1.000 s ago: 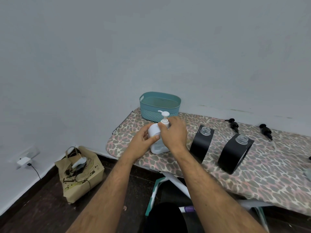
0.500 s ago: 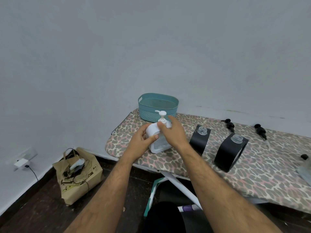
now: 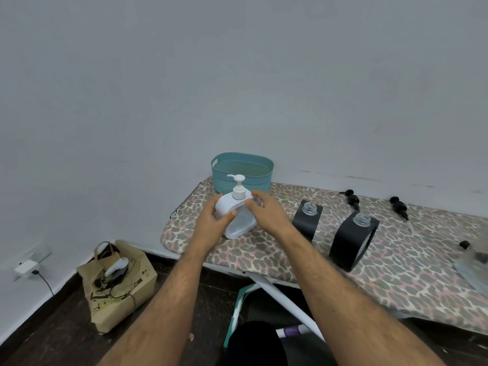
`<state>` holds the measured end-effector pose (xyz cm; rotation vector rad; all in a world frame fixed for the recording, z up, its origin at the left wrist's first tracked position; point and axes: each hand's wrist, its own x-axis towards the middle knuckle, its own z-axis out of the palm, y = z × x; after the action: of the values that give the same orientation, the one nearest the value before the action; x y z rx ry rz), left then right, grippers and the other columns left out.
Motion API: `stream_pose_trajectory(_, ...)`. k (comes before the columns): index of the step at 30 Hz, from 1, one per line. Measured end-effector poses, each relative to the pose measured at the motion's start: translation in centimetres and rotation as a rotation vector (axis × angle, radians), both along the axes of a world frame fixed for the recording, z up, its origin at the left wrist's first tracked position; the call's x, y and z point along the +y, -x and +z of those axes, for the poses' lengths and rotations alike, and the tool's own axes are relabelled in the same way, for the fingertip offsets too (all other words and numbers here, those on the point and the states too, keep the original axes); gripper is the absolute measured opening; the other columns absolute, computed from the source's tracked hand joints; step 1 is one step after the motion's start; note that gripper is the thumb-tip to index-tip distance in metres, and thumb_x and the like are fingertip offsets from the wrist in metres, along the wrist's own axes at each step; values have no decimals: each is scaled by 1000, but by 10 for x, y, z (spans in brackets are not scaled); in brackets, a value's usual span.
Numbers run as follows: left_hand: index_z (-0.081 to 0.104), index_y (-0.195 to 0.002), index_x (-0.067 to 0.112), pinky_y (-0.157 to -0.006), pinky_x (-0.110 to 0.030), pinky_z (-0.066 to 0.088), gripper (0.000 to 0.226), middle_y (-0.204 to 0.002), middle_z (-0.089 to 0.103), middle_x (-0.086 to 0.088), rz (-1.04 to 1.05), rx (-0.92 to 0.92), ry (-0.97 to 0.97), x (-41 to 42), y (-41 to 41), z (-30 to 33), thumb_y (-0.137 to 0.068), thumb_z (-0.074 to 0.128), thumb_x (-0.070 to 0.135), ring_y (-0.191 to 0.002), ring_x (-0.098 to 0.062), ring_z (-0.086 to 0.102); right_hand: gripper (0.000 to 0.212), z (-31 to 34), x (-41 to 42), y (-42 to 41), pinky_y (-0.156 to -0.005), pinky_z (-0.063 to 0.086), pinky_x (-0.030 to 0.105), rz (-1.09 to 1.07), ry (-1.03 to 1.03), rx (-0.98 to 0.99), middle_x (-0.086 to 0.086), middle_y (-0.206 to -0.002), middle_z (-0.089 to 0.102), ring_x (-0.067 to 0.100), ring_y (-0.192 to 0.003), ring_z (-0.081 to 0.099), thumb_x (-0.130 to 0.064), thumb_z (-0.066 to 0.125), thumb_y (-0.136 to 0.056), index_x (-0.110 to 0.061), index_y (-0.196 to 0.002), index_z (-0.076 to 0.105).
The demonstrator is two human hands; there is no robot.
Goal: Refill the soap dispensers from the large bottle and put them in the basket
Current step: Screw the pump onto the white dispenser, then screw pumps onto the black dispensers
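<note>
The left hand (image 3: pixel 211 223) grips the white plastic pump dispenser (image 3: pixel 235 211) standing on the leopard-print ironing board (image 3: pixel 383 262). The right hand (image 3: pixel 266 213), fingers loosely curled, touches its right shoulder. Just beyond the hands stands the teal plastic basket (image 3: pixel 242 172); two black pumpless dispensers (image 3: pixel 352 240) stand right of them.
</note>
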<state>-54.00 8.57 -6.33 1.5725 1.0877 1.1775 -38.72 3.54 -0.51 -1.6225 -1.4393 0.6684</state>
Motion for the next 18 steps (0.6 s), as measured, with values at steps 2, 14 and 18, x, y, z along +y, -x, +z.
stream_pose_trajectory(2,49,-129,30,-85,-19,48,51,-121,57,19,47,9,-19,-9,-4,4,-85,75,25,-107,-1,58,41,3,-5,-5,-95,36,27,0,-38,-36,7,-138,54,17,-119,51,-26,54,-97,-8,-135,53)
stream_pose_trajectory(14,61,-122,20,-93,-28,49,45,-115,61,8,131,170,-299,-93,-96,-7,-84,74,39,-106,-5,57,29,49,-44,-62,-90,43,26,-96,-228,-81,-3,-117,64,9,-109,57,-36,66,-89,-21,-113,66)
stream_pose_trajectory(18,45,-133,33,-96,-27,45,76,-125,54,16,6,222,-145,-100,-128,-12,-69,76,61,-114,-2,51,28,62,-58,-99,-87,46,27,-151,-244,-123,-5,-111,65,10,-103,59,-38,66,-89,-20,-110,67)
